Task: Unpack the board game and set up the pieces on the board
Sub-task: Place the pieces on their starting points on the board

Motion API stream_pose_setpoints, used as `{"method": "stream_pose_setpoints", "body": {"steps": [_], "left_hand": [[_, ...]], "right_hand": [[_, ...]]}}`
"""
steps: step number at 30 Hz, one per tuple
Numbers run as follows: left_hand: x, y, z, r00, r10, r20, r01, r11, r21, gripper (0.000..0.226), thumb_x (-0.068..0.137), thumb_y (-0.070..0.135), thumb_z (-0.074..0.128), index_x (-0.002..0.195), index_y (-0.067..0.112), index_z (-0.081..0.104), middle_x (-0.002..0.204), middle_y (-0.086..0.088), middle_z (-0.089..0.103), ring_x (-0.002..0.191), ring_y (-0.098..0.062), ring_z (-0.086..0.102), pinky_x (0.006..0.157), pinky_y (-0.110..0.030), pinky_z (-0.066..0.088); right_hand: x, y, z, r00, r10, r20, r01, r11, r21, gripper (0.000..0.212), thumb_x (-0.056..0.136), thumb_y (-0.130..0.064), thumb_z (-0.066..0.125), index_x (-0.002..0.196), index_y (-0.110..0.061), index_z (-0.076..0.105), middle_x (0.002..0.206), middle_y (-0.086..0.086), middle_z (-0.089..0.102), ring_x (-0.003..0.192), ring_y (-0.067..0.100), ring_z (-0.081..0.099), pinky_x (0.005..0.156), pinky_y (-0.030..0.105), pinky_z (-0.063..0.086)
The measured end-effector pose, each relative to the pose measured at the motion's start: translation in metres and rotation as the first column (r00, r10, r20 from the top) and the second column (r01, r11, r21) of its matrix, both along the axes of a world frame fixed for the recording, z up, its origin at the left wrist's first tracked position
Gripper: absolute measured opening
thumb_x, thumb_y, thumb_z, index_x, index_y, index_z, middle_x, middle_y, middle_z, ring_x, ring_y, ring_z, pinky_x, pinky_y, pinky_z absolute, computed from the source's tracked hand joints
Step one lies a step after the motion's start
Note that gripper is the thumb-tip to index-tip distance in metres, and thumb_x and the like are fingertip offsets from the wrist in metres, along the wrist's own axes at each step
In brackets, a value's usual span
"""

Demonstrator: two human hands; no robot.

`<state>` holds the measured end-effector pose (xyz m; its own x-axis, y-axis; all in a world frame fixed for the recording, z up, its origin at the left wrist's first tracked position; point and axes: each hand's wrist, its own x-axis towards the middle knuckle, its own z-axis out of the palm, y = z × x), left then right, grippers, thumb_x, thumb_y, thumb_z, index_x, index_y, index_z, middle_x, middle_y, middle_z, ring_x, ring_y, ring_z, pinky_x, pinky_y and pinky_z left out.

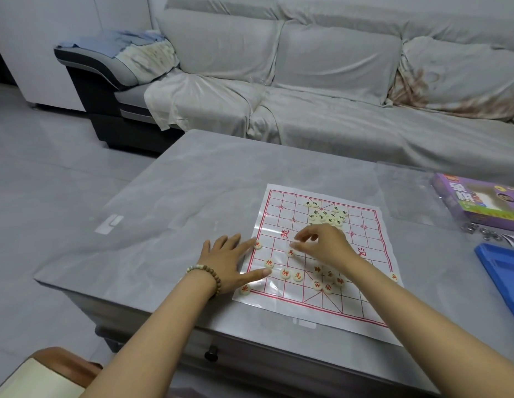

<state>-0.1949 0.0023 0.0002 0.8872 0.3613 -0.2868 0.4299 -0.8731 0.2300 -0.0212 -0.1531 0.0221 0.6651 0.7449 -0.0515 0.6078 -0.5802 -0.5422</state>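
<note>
The board sheet (293, 297) lies flat on the right half of the grey table (192, 182). A few red pieces stand on points along its near-left side. The rest sit in two heaps, the red heap (327, 278) near the middle and the dark-lettered heap (326, 215) at the far side.

The left hand (230, 262) lies flat with its fingers spread, pressing the sheet's left edge. The right hand (321, 245) hovers over the middle rows. Its fingertips (297, 246) are drawn together just above a single red piece (291, 252). Whether they pinch it or are clear of it is too small to tell.

The step in hand looks like seating that piece on its crossing. To do it well, centre the disc on the line intersection with its character facing up, then lift straight off so the thin sheet does not drag. The left palm should stay down to hold the sheet. The right wrist should stay high so it clears the red heap beneath it. The purple box (479, 202) and blue tray (502, 277) lie at the right, well apart.
</note>
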Motion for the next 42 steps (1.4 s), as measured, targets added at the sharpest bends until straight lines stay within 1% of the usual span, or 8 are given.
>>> {"method": "stream_pose_setpoints", "body": {"steps": [4,15,19,25,30,35,39,42], "left_hand": [[0.002,-0.005,0.003,1.0,0.019,0.004,-0.019,1.0,0.017,0.087,0.076,0.079,0.027,0.148,0.037,0.0,0.158,0.004,0.002,0.145,-0.025,0.003,0.116,-0.053,0.002],[0.01,-0.019,0.011,0.994,0.048,0.101,-0.047,0.999,-0.009,0.092,0.08,0.074,0.035,0.149,0.023,0.0,0.157,0.006,0.008,0.145,-0.021,0.008,0.116,-0.049,0.003],[0.014,-0.021,0.006,0.995,0.007,0.103,-0.01,1.0,0.026,0.093,0.08,0.076,0.028,0.15,0.022,0.0,0.158,0.006,0.001,0.145,-0.02,0.0,0.117,-0.048,-0.001],[0.023,-0.035,0.009,0.984,-0.122,0.132,0.114,0.991,0.072,0.085,0.083,0.074,0.021,0.15,0.024,0.006,0.158,0.008,-0.001,0.145,-0.014,-0.006,0.118,-0.045,-0.007],[0.031,-0.045,0.007,0.975,-0.189,0.114,0.18,0.98,0.084,0.077,0.086,0.07,0.017,0.149,0.026,0.009,0.158,0.009,0.003,0.145,-0.013,-0.005,0.118,-0.044,-0.007],[0.035,-0.051,0.006,0.971,-0.179,0.161,0.169,0.983,0.072,0.115,0.054,0.087,-0.016,0.149,0.028,0.011,0.157,0.011,0.005,0.145,-0.012,-0.003,0.118,-0.04,-0.007],[0.035,-0.052,0.007,0.956,-0.2,0.214,0.191,0.98,0.061,0.109,0.059,0.085,-0.013,0.147,0.031,0.019,0.156,0.011,0.011,0.145,-0.012,0.001,0.116,-0.035,-0.006],[0.034,-0.048,0.011,0.935,-0.161,0.317,0.172,0.985,-0.008,0.107,0.062,0.085,-0.013,0.139,0.033,0.038,0.148,0.01,0.034,0.139,-0.011,0.021,0.114,-0.03,0.012]], "right_hand": [[-0.007,-0.007,-0.012,0.996,0.004,0.094,0.0,0.999,-0.041,0.033,0.077,-0.049,0.07,0.1,-0.025,0.069,0.094,-0.012,0.065,0.095,0.011,0.056,0.099,0.041,0.04],[-0.014,0.0,-0.018,0.98,-0.009,0.198,0.004,1.0,0.028,0.026,0.082,-0.04,0.068,0.103,-0.025,0.07,0.101,-0.007,0.067,0.093,0.009,0.051,0.094,0.029,0.027],[-0.012,-0.003,-0.018,0.992,0.007,0.128,-0.012,0.999,0.04,0.029,0.081,-0.042,0.069,0.106,-0.026,0.069,0.103,-0.007,0.067,0.095,0.009,0.054,0.097,0.032,0.035],[0.011,-0.04,0.003,0.983,-0.176,-0.057,0.185,0.931,0.316,0.018,0.087,-0.032,0.064,0.099,-0.02,0.069,0.096,-0.008,0.067,0.084,0.002,0.057,0.071,0.014,0.043],[0.019,-0.072,-0.007,0.977,-0.161,-0.143,0.183,0.97,0.158,0.017,0.083,-0.028,0.069,0.099,-0.02,0.071,0.098,-0.007,0.067,0.089,0.008,0.058,0.067,0.011,0.038],[0.017,-0.066,-0.012,0.982,-0.082,-0.172,0.098,0.991,0.088,0.022,0.083,-0.03,0.069,0.103,-0.021,0.07,0.103,-0.007,0.067,0.093,0.008,0.057,0.069,0.011,0.041],[0.016,-0.07,0.001,0.987,-0.095,-0.13,0.113,0.984,0.14,0.018,0.084,-0.031,0.068,0.101,-0.025,0.07,0.101,-0.012,0.064,0.094,0.006,0.056,0.069,0.011,0.039],[0.017,-0.084,0.011,0.992,-0.049,-0.116,0.064,0.989,0.132,0.015,0.084,-0.03,0.068,0.099,-0.028,0.069,0.099,-0.014,0.063,0.09,0.002,0.054,0.07,0.011,0.039]]}}
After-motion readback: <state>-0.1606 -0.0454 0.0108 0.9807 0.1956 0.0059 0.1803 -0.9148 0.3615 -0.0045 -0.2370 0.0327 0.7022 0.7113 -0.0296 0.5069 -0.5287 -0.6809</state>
